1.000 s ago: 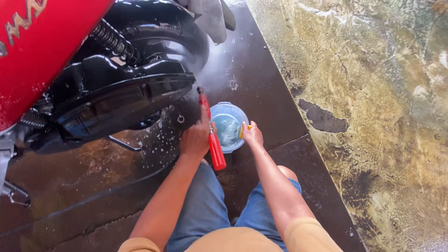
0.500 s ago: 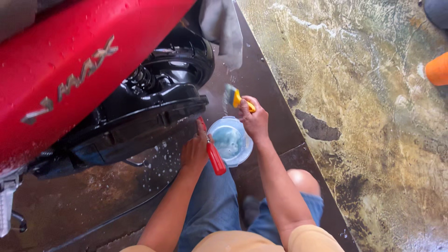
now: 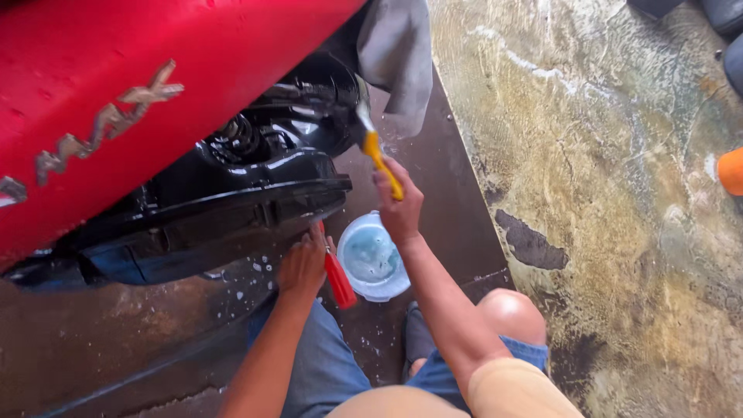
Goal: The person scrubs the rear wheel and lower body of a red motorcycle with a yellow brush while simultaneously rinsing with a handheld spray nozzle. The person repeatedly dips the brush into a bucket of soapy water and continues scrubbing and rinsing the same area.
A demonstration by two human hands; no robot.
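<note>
Right hand (image 3: 400, 209): clamped on your yellow-handled brush (image 3: 377, 147) — bristles at the scooter's black underbody (image 3: 255, 178).
Left hand (image 3: 303, 263): gripping a red-handled tool (image 3: 338, 280).
Progress: underbody wet, soap flecks remain; bowl (image 3: 373, 257) of wash water stands ready.

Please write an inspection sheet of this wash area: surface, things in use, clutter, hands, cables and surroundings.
Surface: dark wet floor strip with foam specks beside a mottled yellowish floor.
Job's things: yellow-handled brush raised to the black underside of the red scooter body; red-handled tool; small blue tub with soapy water on the floor.
Clutter: grey cloth hanging by the scooter; orange object at the right edge.
Hands: right hand grips the brush; left hand grips the red-handled tool.
Cables: nothing seen.
Surroundings: dark patch on the mottled floor.
</note>
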